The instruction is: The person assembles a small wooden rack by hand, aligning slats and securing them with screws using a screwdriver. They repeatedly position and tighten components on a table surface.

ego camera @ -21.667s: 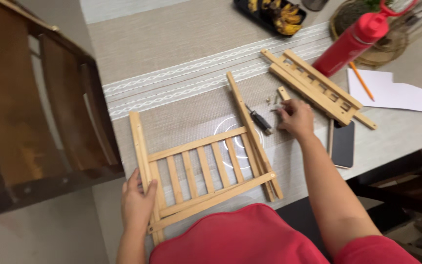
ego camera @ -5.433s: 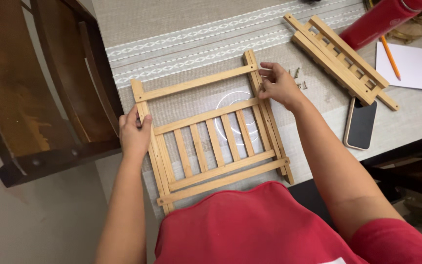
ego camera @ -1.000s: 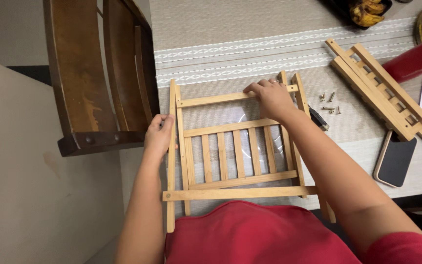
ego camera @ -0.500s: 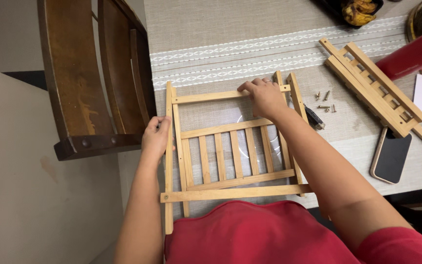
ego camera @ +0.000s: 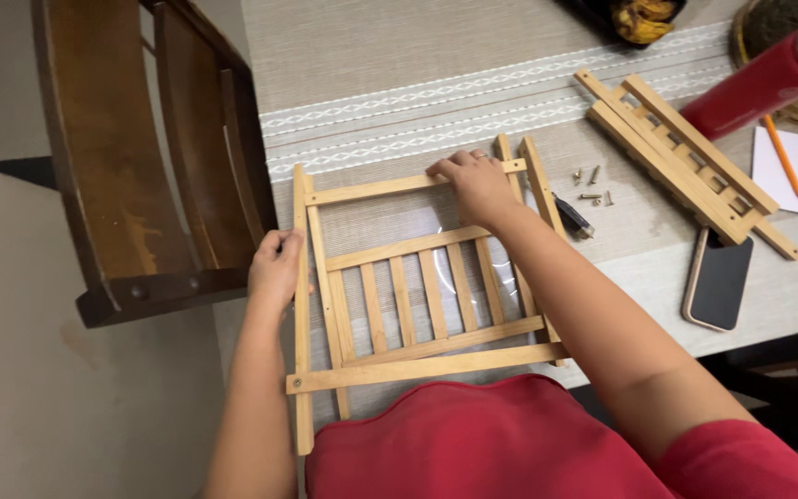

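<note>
Since a moment before, the wooden frame (ego camera: 417, 296) barely shifted on the counter (ego camera: 399, 55). Your left hand (ego camera: 275, 268) kept its grip clamped on the left rail; your right hand (ego camera: 473, 182) pressed the top bar, near the screws (ego camera: 593, 185).

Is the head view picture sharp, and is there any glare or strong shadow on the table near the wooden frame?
Head view: mostly sharp; the wooden frame and both hands, left hand and right hand, show clear edges. A pale, curved glare patch lies on the table behind the slats. Lighting is soft and even, with only faint shadows. The red bottle at the corner is cut off.
</note>
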